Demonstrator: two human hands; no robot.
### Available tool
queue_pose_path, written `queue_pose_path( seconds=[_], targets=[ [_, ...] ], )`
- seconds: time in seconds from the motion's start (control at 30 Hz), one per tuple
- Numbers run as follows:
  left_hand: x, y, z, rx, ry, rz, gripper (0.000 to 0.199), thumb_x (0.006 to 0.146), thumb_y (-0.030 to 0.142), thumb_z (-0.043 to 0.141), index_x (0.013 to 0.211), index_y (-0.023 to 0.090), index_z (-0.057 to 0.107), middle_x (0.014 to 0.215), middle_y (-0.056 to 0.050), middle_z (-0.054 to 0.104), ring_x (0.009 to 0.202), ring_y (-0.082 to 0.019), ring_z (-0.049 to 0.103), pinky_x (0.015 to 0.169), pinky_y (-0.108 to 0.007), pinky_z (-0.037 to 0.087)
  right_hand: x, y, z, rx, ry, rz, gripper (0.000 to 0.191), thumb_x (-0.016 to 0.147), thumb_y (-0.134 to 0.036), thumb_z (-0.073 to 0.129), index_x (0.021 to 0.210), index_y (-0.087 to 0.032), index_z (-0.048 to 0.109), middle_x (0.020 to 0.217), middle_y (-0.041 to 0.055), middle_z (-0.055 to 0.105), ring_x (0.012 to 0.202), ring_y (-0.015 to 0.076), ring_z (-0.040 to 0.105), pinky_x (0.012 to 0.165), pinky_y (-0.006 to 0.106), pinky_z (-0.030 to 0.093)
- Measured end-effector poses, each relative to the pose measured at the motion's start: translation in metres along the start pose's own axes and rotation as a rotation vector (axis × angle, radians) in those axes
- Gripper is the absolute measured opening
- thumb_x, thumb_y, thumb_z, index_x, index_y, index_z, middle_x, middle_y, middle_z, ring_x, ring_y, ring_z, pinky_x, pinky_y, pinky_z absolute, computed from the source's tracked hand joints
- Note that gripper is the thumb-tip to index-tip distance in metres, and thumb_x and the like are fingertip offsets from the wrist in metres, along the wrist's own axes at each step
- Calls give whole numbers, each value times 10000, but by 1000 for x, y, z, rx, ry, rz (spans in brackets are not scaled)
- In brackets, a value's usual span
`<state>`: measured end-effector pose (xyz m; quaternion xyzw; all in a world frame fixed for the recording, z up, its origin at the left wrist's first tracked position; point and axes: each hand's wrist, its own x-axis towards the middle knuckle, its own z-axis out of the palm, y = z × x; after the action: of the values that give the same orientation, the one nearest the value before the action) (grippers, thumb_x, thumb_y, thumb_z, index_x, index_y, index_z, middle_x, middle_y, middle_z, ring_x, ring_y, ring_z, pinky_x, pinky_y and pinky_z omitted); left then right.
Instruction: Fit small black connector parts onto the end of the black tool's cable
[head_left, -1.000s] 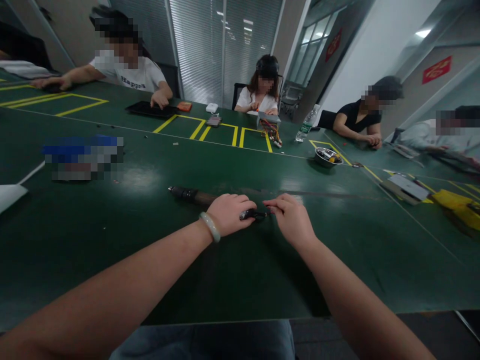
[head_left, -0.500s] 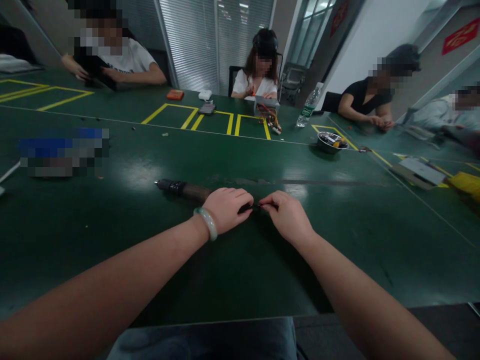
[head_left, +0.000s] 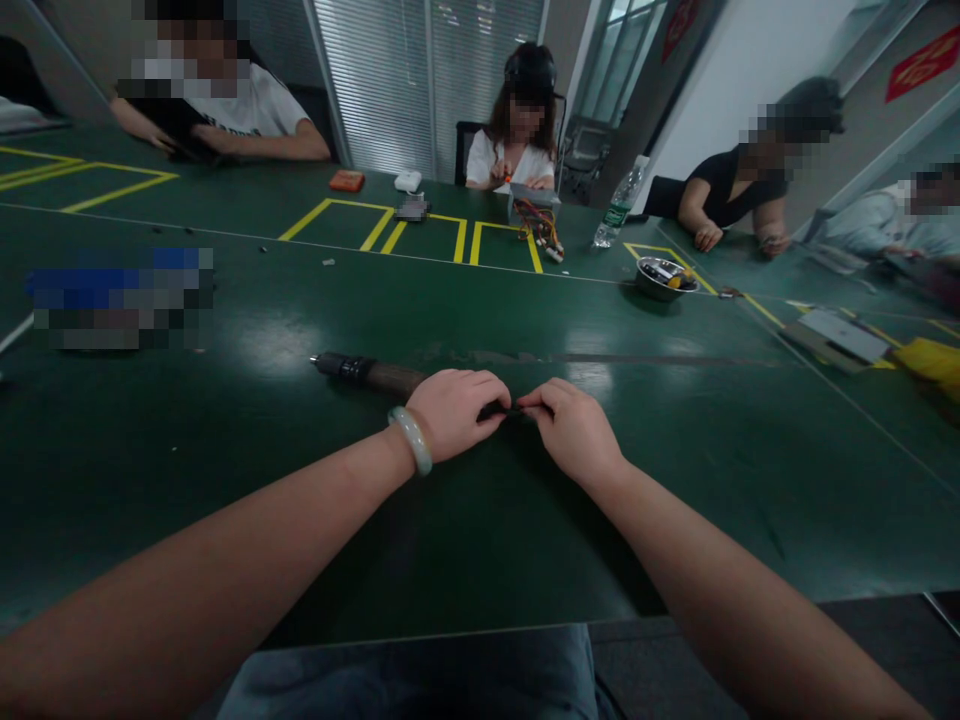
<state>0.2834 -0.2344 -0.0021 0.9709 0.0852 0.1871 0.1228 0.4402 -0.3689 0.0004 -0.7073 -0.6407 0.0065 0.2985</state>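
A screwdriver-like tool (head_left: 390, 377) lies aslant on the green table, with a thin metal tip and black collar at its left end and a brownish body. Its right part disappears under my left hand (head_left: 459, 408), which is closed around that end. Dark material shows between the left thumb and fingers. Just to the right, my right hand (head_left: 574, 425) pinches a small dark piece (head_left: 516, 408) against this end. The piece is too small to name. The fingertips of both hands almost meet. A pale green bangle (head_left: 412, 440) circles my left wrist.
The green table (head_left: 465, 540) carries yellow tape outlines. Farther off are a metal bowl (head_left: 666, 279) with small parts, a water bottle (head_left: 621, 205), a grey box with coloured wires (head_left: 536, 210) and an orange item (head_left: 347, 181). A blurred blue-grey object (head_left: 120, 300) lies left. Several people sit around.
My hands stay close together in nearly the same place, still gripping. The view has shifted slightly. Across the table at right, a person's hands have moved apart.
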Motion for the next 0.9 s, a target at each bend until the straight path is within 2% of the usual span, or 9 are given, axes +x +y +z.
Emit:
queue_pose_path(
  seconds=[0.3,0.53,0.7,0.9],
  targets=[
    [1,-3,1,6,-12,23,139,845,280,589,967,219,612,998,-7,640,927,-181,600,834,-329,456,-3,-7,-1,-60,-21,-25,146,873,-54,600,917,-189,632,916,16,597,861,166,568,772,283,439],
    [0,-2,-2,0,-15,59,140,850,273,583,977,226,619,1018,-4,639,946,-174,596,835,-317,446,-5,-12,0,-60,-40,30,183,856,-50,610,955,-202,586,924,1,608,863,164,572,757,281,430],
    [1,3,-2,25,6,-7,188,823,372,627,942,227,621,982,-1,643,924,-187,592,805,-327,424,-4,-13,1,-53,-41,83,179,854,-53,599,943,-207,578,904,-1,610,850,160,576,731,274,418],
    [2,6,0,42,27,-29,142,839,334,597,933,230,614,949,9,648,889,-180,591,788,-327,404,-4,-10,1,-32,-25,117,177,843,-73,624,940,-214,581,868,-15,604,810,149,573,700,262,407]
  ],
)
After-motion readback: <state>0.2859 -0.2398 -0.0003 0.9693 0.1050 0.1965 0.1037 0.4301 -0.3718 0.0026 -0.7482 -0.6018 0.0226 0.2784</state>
